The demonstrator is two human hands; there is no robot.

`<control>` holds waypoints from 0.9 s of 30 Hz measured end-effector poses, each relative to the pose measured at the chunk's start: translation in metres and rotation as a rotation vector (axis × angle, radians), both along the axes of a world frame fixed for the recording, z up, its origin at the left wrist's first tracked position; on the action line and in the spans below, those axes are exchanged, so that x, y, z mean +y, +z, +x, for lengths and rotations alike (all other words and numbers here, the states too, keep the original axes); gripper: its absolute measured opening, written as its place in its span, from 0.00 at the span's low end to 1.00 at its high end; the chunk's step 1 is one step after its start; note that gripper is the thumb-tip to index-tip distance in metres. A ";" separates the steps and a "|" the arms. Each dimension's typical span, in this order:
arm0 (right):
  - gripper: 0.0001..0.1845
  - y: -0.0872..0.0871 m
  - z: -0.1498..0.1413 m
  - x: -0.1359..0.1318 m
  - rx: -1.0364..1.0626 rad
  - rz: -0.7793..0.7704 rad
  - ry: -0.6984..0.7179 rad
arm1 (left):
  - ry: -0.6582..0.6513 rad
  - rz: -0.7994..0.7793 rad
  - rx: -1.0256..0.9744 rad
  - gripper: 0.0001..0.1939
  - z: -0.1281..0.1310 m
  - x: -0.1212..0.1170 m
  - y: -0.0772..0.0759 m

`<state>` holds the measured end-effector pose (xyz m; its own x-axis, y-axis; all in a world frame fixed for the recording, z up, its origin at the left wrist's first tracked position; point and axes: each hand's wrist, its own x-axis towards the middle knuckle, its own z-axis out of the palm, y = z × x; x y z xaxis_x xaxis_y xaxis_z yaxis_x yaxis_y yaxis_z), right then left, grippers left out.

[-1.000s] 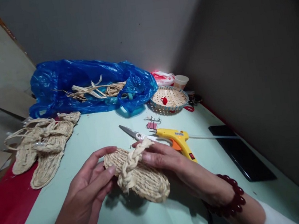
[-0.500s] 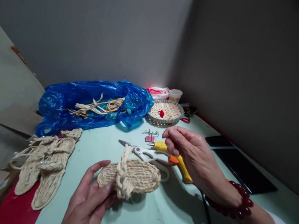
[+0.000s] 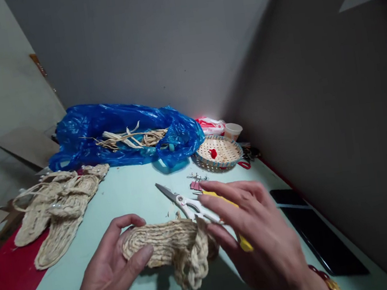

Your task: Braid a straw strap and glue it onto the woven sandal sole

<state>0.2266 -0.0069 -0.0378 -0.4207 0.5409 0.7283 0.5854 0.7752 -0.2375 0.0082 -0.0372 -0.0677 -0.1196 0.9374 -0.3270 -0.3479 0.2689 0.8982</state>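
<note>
A small woven straw sandal (image 3: 164, 244) lies across the pale green table in front of me, with a braided strap (image 3: 194, 261) hanging off its right end. My left hand (image 3: 110, 270) grips the sandal's left end, thumb on top. My right hand (image 3: 259, 241) reaches over the right end, its fingers spread and touching the braid. Under that hand a yellow glue gun (image 3: 244, 243) is mostly hidden. White-handled scissors (image 3: 183, 203) lie just behind the sandal.
A pair of larger straw sandals (image 3: 55, 210) lies at the left on red cloth. A blue plastic bag (image 3: 121, 135) of straw sits at the back, beside a round woven basket (image 3: 219, 153), pink binder clips (image 3: 195, 182) and a paper cup (image 3: 232, 131). A black phone (image 3: 315, 231) lies at the right.
The sandal has been turned so the braided strap now hangs at its right end. My right hand came down from above the glue gun onto the braid. The view shifted slightly.
</note>
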 end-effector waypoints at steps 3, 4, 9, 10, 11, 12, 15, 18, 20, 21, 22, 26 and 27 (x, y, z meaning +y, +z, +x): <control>0.27 0.001 -0.001 -0.012 -0.033 0.111 -0.108 | -0.006 -0.008 -0.011 0.27 -0.003 0.000 -0.005; 0.25 0.002 -0.002 -0.015 -0.011 0.112 -0.136 | -0.015 -0.015 -0.015 0.27 -0.003 0.000 -0.007; 0.14 0.002 -0.006 -0.017 -0.048 0.091 0.014 | -0.052 -0.046 0.006 0.24 -0.003 -0.001 -0.007; 0.13 0.002 -0.007 -0.015 -0.074 0.102 0.031 | -0.059 -0.052 0.019 0.23 -0.003 -0.001 -0.006; 0.13 0.001 -0.008 -0.013 -0.112 0.066 0.021 | -0.064 -0.057 0.038 0.22 -0.002 -0.002 -0.006; 0.13 0.000 -0.009 -0.011 -0.097 0.108 0.035 | -0.069 -0.058 0.055 0.22 -0.002 -0.002 -0.006; 0.13 -0.003 -0.009 -0.008 -0.109 0.061 0.106 | -0.087 -0.054 0.099 0.28 -0.002 -0.003 -0.007; 0.12 -0.004 -0.010 -0.007 -0.113 -0.114 0.123 | -0.087 -0.066 0.138 0.28 -0.002 -0.003 -0.008; 0.10 -0.004 -0.010 -0.006 -0.073 -0.182 0.146 | -0.085 -0.083 0.192 0.22 -0.002 -0.002 -0.008; 0.10 -0.004 -0.010 -0.006 -0.064 -0.228 0.155 | -0.089 -0.083 0.223 0.19 -0.001 -0.002 -0.007; 0.09 -0.004 -0.011 -0.006 -0.058 -0.271 0.164 | -0.088 -0.079 0.254 0.18 -0.001 -0.002 -0.006; 0.10 -0.004 -0.012 -0.007 -0.057 -0.385 0.186 | -0.045 -0.038 0.337 0.13 0.003 -0.001 -0.002; 0.11 -0.005 -0.013 -0.007 -0.056 -0.387 0.195 | -0.041 -0.031 0.347 0.12 0.003 -0.001 -0.001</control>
<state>0.2138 -0.0137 -0.0425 -0.5751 0.6759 0.4609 0.4569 0.7327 -0.5043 0.0114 -0.0386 -0.0691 -0.1911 0.9340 -0.3020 -0.0116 0.3055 0.9521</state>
